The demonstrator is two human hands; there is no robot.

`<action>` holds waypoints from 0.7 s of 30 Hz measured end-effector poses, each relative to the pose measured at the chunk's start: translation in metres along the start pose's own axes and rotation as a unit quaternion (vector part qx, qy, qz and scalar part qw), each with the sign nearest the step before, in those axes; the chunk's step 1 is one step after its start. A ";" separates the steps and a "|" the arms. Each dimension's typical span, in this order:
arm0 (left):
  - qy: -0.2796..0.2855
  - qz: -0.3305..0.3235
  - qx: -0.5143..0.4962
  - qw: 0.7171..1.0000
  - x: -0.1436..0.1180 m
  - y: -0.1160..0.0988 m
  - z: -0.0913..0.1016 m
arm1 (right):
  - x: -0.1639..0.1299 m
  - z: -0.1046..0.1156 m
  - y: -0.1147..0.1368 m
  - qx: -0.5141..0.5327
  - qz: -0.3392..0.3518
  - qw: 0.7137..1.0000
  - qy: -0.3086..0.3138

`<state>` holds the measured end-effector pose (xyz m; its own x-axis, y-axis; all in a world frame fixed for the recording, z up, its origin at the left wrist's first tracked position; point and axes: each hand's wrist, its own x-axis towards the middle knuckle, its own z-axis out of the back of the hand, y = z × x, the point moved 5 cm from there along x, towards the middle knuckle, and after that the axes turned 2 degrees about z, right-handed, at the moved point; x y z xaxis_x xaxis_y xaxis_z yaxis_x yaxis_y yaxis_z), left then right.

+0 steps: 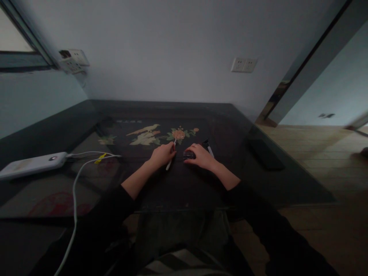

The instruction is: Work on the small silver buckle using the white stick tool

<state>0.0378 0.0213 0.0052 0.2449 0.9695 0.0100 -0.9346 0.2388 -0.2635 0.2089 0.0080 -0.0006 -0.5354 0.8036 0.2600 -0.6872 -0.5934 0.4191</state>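
Note:
My left hand is closed around a thin white stick, which pokes out above and below the fingers; its exact kind is too dim to make out. A short way to the right, my right hand grips a small dark block-like object with lighter lines on its side, fingers over the top and thumb at the near side. Just beyond that hand lies a black-and-white slim object, partly hidden by it. Both hands are low over the dark glossy table.
On the left of the table rests a white power bank with a white cable running off the near edge and a yellow tag. A flat black object lies at the right. A wall with sockets stands behind.

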 end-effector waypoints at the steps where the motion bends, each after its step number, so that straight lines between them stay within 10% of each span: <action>1: 0.002 -0.007 0.004 1.000 -0.002 -0.003 0.000 | 0.000 0.001 0.001 0.000 0.000 1.000 -0.002; 10: -0.019 -0.032 -0.072 0.997 0.000 -0.004 -0.002 | -0.004 0.038 -0.005 -0.008 0.011 0.996 -0.087; 21: -0.029 -0.068 -0.195 0.978 0.016 -0.044 -0.023 | -0.039 0.082 -0.107 -0.042 -0.104 0.987 -0.114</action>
<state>0.0889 0.0245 -0.0047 0.3346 0.9344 0.1221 -0.7222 0.3375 -0.6037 0.3434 0.0443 0.0152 -0.2602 0.8924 0.3687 -0.8146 -0.4079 0.4123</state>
